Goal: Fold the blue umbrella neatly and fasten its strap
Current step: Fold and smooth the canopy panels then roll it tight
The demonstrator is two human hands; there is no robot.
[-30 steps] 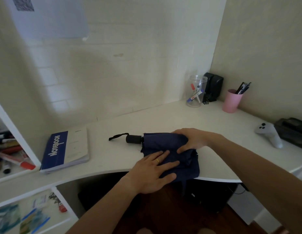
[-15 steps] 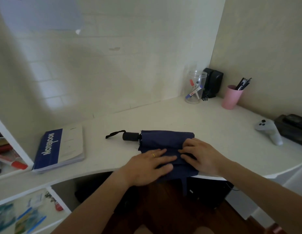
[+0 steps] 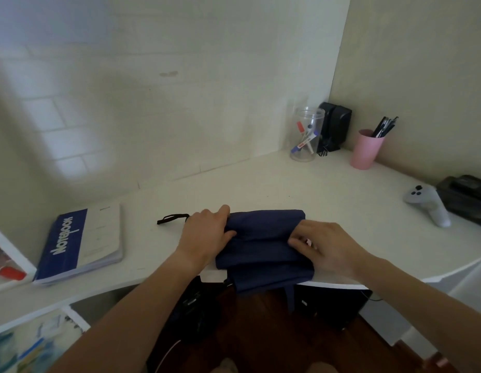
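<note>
The left hand [image 3: 207,235] has slid over to the handle end, and it is gripping the soft blue umbrella [image 3: 263,249] there. The right hand [image 3: 324,247] is pinching the wrinkly cloth. The umbrella is lying on the smooth white desk [image 3: 261,184], drooping over the edge.

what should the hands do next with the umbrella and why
Probably roll the loose canopy tighter toward the wall. The left hand pins the handle end and the right hand pinches the cloth, but the blue umbrella still droops over the desk edge.
</note>
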